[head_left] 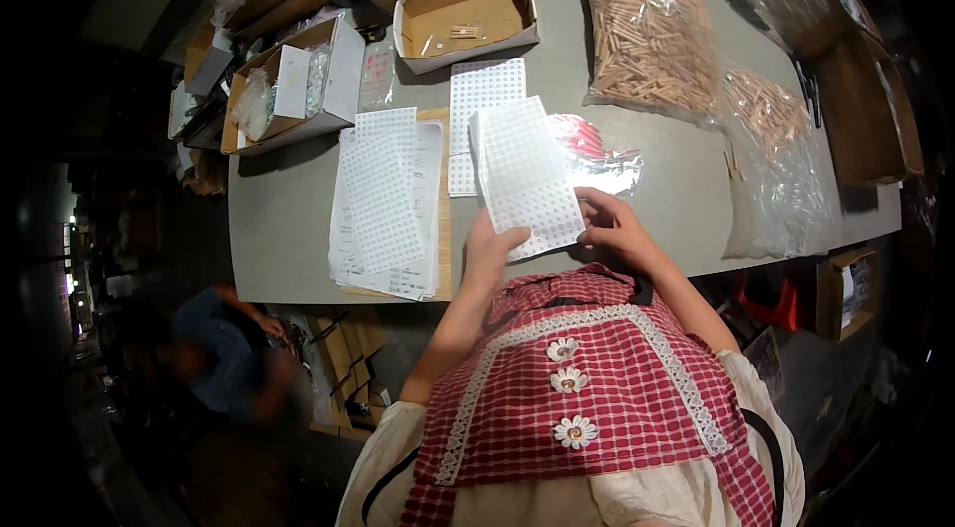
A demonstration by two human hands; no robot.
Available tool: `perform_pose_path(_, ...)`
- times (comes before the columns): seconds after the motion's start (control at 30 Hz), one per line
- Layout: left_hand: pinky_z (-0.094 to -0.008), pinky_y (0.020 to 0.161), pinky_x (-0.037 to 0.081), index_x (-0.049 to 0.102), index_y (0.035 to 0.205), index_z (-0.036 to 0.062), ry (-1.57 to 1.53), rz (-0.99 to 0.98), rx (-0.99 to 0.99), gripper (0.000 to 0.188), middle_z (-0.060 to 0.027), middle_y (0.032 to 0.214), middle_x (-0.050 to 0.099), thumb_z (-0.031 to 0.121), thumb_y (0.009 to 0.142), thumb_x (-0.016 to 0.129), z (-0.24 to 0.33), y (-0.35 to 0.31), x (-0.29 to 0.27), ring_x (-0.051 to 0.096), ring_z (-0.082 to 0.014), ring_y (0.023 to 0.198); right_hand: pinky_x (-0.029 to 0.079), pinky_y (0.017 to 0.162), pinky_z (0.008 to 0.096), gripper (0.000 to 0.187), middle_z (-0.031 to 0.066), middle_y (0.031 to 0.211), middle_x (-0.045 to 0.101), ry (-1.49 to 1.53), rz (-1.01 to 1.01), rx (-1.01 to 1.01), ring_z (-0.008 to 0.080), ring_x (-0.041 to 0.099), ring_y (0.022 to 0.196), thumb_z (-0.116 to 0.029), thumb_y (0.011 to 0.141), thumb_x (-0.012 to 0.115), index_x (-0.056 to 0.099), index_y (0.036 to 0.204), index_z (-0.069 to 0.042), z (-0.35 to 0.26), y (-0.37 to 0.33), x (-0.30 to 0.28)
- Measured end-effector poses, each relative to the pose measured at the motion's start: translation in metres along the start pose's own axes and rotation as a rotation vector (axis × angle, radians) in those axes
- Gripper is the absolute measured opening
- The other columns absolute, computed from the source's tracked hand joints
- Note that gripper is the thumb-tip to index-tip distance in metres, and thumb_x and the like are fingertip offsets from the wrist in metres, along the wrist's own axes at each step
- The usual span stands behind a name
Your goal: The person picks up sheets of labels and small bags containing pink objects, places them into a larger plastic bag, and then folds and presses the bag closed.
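Observation:
A sheet of small printed round labels, seemingly with others beneath it, is held above the table in front of me. My left hand grips its lower left corner, with the thumb on top. At the lower right edge, my right hand has its fingers curled round the sheet; their tips are partly hidden. Another label sheet lies flat just behind. To the left, a further label sheet rests on a stack of printed papers over a wooden board.
Behind stands an open carton with a small bag of wooden pegs. A big bag of wooden pegs and a smaller one lie right. Shiny plastic packets sit beside the sheet; a divided box stands left. Another person is at lower left.

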State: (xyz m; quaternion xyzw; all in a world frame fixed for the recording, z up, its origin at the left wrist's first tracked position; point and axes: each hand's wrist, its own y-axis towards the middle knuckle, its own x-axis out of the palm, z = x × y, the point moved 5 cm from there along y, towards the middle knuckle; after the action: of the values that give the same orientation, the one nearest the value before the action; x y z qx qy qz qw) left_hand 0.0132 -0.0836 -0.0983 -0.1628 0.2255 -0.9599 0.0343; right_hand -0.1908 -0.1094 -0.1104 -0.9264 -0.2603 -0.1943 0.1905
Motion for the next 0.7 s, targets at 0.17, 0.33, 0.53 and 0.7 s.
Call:
perform_pose_path(0.17, -0.0333, 0.096, 0.049, 0.050, 0.128, -0.0076, -0.032, -0.014, 0.006, 0.051, -0.0164, 0.121, 0.063, -0.007, 0.078, 0.057, 0.0002, 0.0015, -0.0005, 0.063, -0.0228, 0.109, 0.050, 0.081, 0.0278, 0.067, 0.0027, 0.101, 0.058, -0.126, 0.049, 0.003, 0.0127, 0.059, 0.092, 0.006, 0.076, 0.062, 0.047, 0.141, -0.001, -0.0067, -0.0013, 0.0023)
perform_pose_path(0.33, -0.0370, 0.095, 0.053, 0.050, 0.126, -0.0078, -0.003, -0.004, 0.041, 0.047, -0.0194, 0.120, 0.065, -0.005, 0.080, 0.058, -0.0006, 0.0019, -0.0001, 0.067, -0.0252, 0.105, 0.049, 0.078, 0.0269, 0.064, 0.0001, 0.094, 0.054, -0.063, 0.059, 0.040, 0.0110, 0.057, 0.088, 0.006, 0.078, 0.062, 0.049, 0.140, -0.002, -0.0106, -0.0025, 0.0079)
perform_pose_path(0.53, -0.0358, 0.093, 0.053, 0.049, 0.126, -0.0073, 0.048, -0.042, 0.055, 0.047, -0.0186, 0.120, 0.064, -0.006, 0.080, 0.057, 0.0006, 0.0024, 0.0014, 0.067, -0.0241, 0.105, 0.048, 0.074, 0.0267, 0.060, 0.0003, 0.094, 0.055, -0.047, 0.073, 0.036, 0.0101, 0.056, 0.085, 0.006, 0.078, 0.062, 0.050, 0.137, -0.002, -0.0059, -0.0001, 0.0065)
perform_pose_path(0.7, -0.0346, 0.092, 0.053, 0.049, 0.127, -0.0066, 0.067, -0.045, 0.063, 0.048, -0.0175, 0.119, 0.065, -0.008, 0.080, 0.056, -0.0002, 0.0021, 0.0024, 0.066, -0.0228, 0.105, 0.048, 0.070, 0.0265, 0.058, 0.0027, 0.088, 0.057, -0.039, 0.081, -0.015, 0.0116, 0.057, 0.077, 0.006, 0.078, 0.058, 0.049, 0.135, -0.001, -0.0052, 0.0003, 0.0041)
